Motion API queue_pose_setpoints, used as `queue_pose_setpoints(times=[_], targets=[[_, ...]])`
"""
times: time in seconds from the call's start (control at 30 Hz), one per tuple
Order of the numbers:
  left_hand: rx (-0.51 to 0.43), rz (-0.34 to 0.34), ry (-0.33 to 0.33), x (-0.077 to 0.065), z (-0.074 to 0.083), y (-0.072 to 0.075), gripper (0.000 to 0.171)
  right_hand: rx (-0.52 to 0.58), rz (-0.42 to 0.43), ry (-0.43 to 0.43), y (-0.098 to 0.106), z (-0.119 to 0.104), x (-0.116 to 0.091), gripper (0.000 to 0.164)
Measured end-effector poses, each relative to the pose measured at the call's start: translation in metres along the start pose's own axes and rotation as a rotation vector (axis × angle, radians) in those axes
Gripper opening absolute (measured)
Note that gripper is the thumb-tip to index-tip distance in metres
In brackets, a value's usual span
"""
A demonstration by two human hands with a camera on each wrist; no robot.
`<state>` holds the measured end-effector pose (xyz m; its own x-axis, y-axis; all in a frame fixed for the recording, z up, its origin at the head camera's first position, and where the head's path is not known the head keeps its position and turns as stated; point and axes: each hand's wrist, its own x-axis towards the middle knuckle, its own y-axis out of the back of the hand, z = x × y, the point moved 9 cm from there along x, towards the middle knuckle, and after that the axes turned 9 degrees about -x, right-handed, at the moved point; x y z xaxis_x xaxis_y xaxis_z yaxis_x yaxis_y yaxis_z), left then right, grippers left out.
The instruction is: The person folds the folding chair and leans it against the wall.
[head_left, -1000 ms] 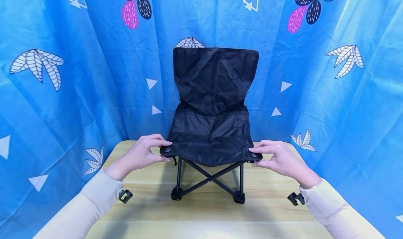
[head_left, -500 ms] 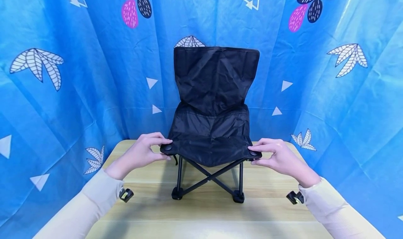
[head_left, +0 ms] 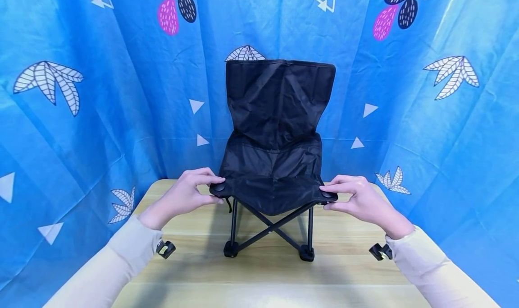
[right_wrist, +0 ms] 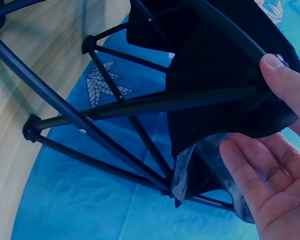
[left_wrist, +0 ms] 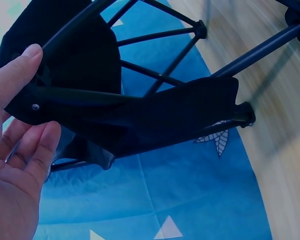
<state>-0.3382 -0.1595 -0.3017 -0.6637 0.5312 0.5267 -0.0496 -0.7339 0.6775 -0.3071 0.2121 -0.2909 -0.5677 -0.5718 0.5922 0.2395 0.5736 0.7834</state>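
Observation:
A black folding chair (head_left: 275, 163) with a fabric seat and backrest stands unfolded on a wooden table, facing me. My left hand (head_left: 190, 190) pinches the seat's front left corner, fingers on top and thumb below. At the front right corner my right hand (head_left: 358, 199) pinches the fabric the same way. From beneath, the left wrist view shows the left thumb (left_wrist: 25, 67) by the frame tube and a small screw on the corner. In the right wrist view the right thumb (right_wrist: 280, 75) lies against the tube's end. Crossed metal legs (head_left: 270, 229) end in black plastic feet.
The light wooden table (head_left: 267, 276) lies under the chair. A blue patterned curtain (head_left: 174, 96) hangs behind it and along both sides. On each sleeve's wrist sits a small black camera mount (head_left: 165, 249).
The chair's front left corner and my left hand have shifted slightly right and up. Both hands keep their hold on the seat corners.

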Motion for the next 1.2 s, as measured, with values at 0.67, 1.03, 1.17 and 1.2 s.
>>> queue_pose_setpoints(times=[0.67, 1.03, 1.17, 1.2], targets=[[-0.012, 0.001, 0.014, 0.011, 0.004, 0.001, 0.051, 0.009, -0.020, -0.054, 0.003, 0.003, 0.007, 0.041], [-0.004, -0.009, 0.037, 0.015, 0.007, 0.001, 0.049, 0.011, -0.012, -0.055, 0.005, 0.002, 0.010, 0.043], [-0.004, -0.010, 0.027, 0.017, 0.010, 0.000, 0.049, 0.014, -0.006, -0.048, 0.006, 0.001, 0.012, 0.043], [-0.002, -0.010, 0.024, 0.018, 0.011, 0.000, 0.049, 0.017, -0.003, -0.045, 0.007, 0.001, 0.012, 0.044]])
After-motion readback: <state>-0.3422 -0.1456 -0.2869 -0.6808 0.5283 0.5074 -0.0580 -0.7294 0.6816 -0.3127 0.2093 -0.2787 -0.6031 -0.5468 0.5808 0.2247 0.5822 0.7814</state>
